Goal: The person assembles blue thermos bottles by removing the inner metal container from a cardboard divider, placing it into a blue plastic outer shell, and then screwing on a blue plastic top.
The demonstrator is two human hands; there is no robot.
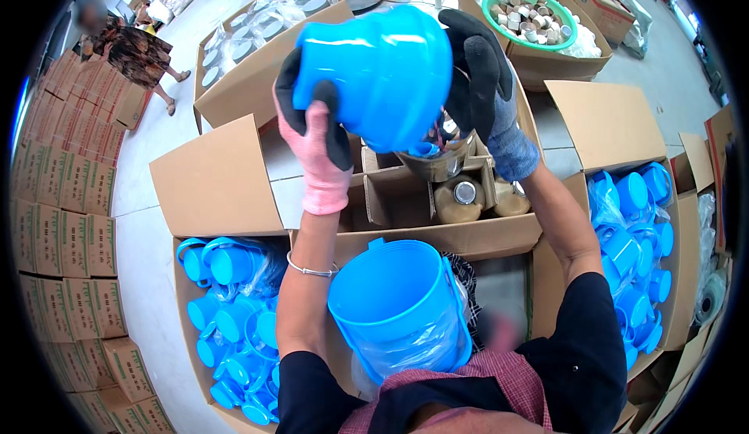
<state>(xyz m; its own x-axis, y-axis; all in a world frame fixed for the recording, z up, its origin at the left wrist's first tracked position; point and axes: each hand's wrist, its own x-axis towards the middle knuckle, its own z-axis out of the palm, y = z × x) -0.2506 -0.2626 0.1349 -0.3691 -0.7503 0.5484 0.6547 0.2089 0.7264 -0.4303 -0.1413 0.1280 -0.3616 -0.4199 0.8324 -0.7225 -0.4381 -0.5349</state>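
Observation:
My left hand, in a pink glove with a dark palm, grips a glossy blue plastic shell with a stepped, rounded body. The shell is tilted on its side above an open carton. Beside its right end is my right hand, in a blue-grey glove with a dark palm, fingers apart; whether they touch the shell I cannot tell. Below, a shiny vessel with small items at its mouth is partly hidden. Rounded tan bottles with silvery tops sit in the divided carton.
A large blue bucket with clear plastic stands close to my body. Cartons of blue mugs flank me on both sides. Farther off are a carton of round grey lids and a green basin of small caps. A person stands at far left, near stacked boxes.

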